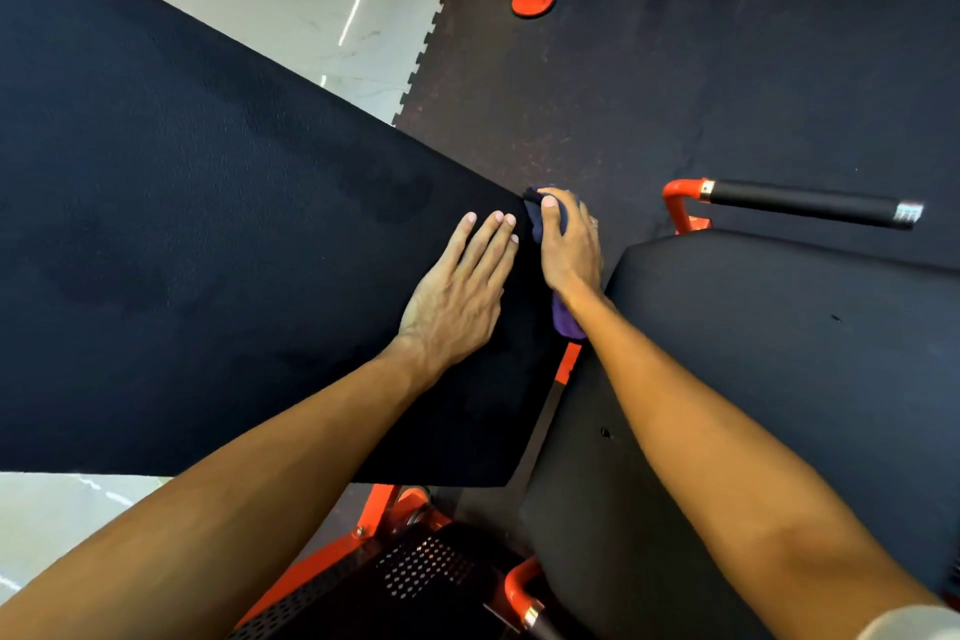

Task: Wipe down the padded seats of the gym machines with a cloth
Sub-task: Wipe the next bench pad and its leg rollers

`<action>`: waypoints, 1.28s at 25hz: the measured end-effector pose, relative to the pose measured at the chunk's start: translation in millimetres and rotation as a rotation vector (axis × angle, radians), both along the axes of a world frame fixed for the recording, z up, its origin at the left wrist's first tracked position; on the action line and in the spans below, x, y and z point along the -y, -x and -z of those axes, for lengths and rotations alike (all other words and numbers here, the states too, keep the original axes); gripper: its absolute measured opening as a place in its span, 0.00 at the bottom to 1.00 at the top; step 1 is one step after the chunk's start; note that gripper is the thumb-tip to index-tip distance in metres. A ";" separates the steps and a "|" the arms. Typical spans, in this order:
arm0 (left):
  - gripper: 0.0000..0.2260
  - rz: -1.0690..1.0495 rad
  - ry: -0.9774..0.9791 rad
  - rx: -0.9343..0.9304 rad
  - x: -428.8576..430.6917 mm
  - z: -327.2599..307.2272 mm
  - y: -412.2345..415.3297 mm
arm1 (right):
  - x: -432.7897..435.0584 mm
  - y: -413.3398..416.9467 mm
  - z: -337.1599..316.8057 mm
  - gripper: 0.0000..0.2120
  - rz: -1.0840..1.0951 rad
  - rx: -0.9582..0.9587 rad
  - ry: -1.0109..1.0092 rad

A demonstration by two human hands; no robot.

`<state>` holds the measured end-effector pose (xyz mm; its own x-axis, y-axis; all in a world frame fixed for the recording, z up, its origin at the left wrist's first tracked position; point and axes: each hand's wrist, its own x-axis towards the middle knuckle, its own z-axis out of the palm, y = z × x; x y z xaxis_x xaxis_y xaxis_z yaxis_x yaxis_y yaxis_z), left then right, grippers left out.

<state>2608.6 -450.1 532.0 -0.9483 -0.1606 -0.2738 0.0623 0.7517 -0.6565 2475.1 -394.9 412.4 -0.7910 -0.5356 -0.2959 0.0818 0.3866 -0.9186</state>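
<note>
A large black padded back rest (208, 234) slants across the left and centre of the view. My left hand (460, 286) lies flat on its near right corner, fingers together and holding nothing. My right hand (569, 244) is closed on a dark blue-purple cloth (566, 320) and presses it against the pad's right end edge. Part of the cloth hangs below my wrist. A second black padded seat (789, 379) lies under my right forearm.
An orange frame with a black-gripped handle (800, 205) juts out at the right. An orange machine foot (532, 3) stands on the dark rubber floor (675, 68) at the top. A perforated black footplate (426, 566) and orange tubing sit below. Pale tiled floor (311, 0) lies at the upper left.
</note>
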 end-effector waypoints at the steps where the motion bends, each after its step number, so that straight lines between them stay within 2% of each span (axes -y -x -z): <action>1: 0.28 0.004 0.012 0.001 0.6 0.6 -0.1 | 1.9 11.4 14.3 0.19 -0.020 0.021 -0.046; 5: 0.28 0.010 0.007 -0.002 2.3 0.1 0.0 | 7.3 39.5 46.7 0.28 0.048 0.320 -0.282; 7: 0.28 0.020 0.020 -0.003 3.5 0.1 1.6 | 11.0 31.3 30.7 0.27 0.155 0.385 -0.251; 9: 0.28 0.018 0.017 -0.010 4.1 -1.2 -0.1 | 12.0 -1.5 1.0 0.24 0.247 0.372 -0.145; 13: 0.29 0.016 0.045 -0.004 1.1 1.3 -0.6 | -10.8 -66.2 -29.8 0.24 0.176 0.319 0.030; 18: 0.28 0.029 0.092 0.014 4.9 5.6 -1.1 | -8.8 -19.6 10.0 0.26 0.215 0.364 -0.092; 23: 0.29 -0.037 0.071 0.030 4.8 -0.8 -2.3 | -33.2 -36.6 -3.1 0.21 0.120 0.221 -0.077; 28: 0.29 -0.350 -0.146 -0.048 -26.5 -3.2 -6.5 | -75.9 -63.5 -36.3 0.19 -0.147 0.132 -0.103; 32: 0.28 -0.585 -0.345 -0.119 -89.6 24.6 -53.4 | -118.2 -75.4 -50.4 0.17 -0.378 0.019 -0.184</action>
